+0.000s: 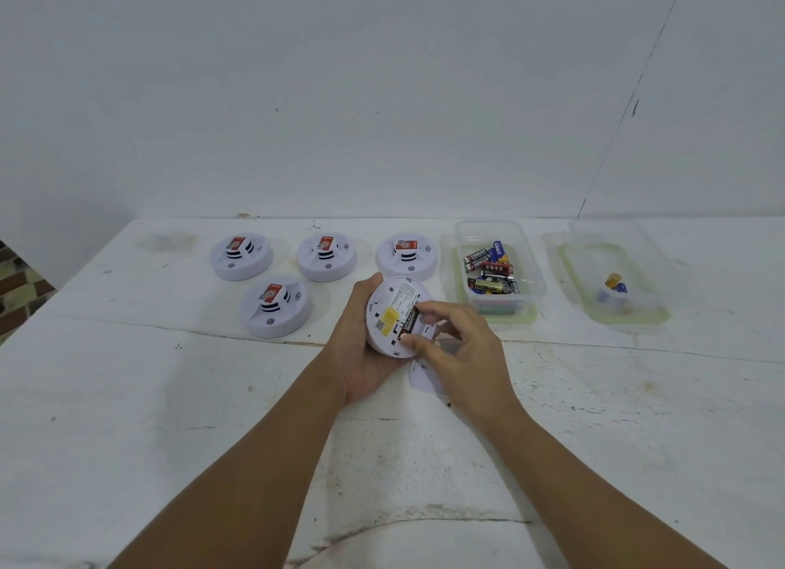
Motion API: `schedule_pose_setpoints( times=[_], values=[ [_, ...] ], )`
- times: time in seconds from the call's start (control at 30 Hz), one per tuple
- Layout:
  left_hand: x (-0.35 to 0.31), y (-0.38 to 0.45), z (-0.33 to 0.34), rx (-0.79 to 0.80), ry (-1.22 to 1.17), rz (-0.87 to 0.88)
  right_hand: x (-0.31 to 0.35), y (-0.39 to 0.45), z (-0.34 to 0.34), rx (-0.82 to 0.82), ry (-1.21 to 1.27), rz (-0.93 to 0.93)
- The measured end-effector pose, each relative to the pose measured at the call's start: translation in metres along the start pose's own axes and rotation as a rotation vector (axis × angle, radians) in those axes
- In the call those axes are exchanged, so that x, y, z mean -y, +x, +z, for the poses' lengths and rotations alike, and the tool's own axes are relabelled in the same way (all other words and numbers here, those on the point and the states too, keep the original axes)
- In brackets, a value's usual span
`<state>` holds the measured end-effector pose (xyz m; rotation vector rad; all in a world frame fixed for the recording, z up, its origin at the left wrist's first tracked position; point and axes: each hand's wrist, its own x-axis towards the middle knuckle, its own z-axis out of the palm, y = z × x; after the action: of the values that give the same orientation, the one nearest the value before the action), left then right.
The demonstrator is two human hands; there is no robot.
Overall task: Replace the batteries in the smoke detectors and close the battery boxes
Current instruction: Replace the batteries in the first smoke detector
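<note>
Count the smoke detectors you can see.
5: three in a back row, one in front of them, one held in the left hand, right hand at it.

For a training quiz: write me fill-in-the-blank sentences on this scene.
1. ____ smoke detectors sit face-up on the table.
2. The left hand holds a detector turned ____ side up.
3. The right hand has its fingers at a ____ in it.
4. The fuller container stands ____ of the other.

Missing: four; back; battery; left
</note>
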<state>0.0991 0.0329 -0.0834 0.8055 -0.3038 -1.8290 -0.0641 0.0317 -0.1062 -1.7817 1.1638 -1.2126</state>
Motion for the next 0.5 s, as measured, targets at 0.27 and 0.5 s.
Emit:
schedule_pose_setpoints(
  times=[0.27, 0.5],
  values=[
    [-0.005, -0.005, 0.002, -0.008, 0.096, -0.036, -0.002, 0.012, 0.002, 0.082, 0.364, 0.316],
    [-0.006, -0.004, 0.001, -0.045, 0.033, -0.031, 0.006, 0.004, 0.004, 0.085, 0.236, 0.245]
  ],
)
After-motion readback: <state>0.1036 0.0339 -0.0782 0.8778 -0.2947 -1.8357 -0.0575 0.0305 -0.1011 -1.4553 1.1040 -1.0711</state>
